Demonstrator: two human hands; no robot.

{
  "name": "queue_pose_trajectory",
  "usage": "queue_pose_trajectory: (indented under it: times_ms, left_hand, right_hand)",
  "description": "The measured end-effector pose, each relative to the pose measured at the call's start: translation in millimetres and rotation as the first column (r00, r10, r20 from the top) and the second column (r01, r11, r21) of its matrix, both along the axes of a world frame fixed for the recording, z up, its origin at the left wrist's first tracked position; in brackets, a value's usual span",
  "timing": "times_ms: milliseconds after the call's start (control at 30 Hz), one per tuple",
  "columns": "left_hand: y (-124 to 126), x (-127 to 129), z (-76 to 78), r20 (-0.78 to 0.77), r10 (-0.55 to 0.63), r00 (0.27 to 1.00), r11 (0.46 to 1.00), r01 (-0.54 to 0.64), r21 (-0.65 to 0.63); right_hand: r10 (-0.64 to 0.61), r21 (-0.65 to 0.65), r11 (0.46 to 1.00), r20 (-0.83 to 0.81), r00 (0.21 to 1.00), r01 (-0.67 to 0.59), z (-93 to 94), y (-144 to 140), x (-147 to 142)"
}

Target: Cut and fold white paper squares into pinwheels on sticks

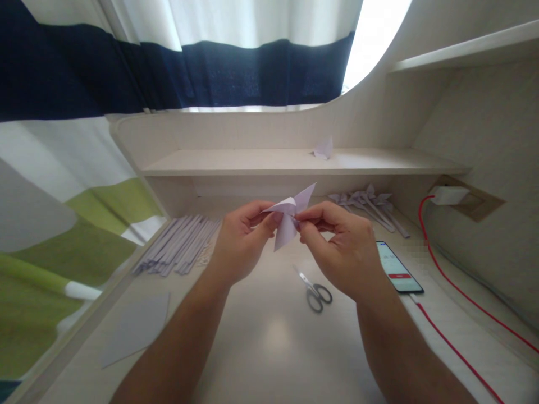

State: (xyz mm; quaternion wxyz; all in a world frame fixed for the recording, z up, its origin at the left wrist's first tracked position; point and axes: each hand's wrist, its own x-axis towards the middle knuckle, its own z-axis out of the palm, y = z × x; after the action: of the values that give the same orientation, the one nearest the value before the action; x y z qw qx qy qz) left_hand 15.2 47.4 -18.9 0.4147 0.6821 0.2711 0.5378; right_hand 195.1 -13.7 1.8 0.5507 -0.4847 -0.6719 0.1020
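Above the desk (256,348), left hand (242,244) and right hand (343,247) pinch the pinwheel (287,227), seemingly to stop it unfolding.

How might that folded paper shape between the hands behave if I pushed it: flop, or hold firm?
The folded paper shape looks thin, so it is probably very light. Its pointed blades stand out without drooping, suggesting some stiffness. Yet, being thin, they would likely crease under pressure.

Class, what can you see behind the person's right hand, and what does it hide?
Beyond the right hand lie paper pinwheels and a smartphone. The hand covers the smartphone's left side; anything fully behind the hand cannot be seen.
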Motion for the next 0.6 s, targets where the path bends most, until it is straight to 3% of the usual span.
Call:
queue_pose_trajectory:
  times_ms: [600]
  left_hand:
    - [-0.6,0.2,3.1,0.043,-0.009,0.999,1.0,0.009,-0.015]
  right_hand:
    - [-0.015,0.146,0.989,0.032,0.999,0.01,2.3,-3.7,-2.3]
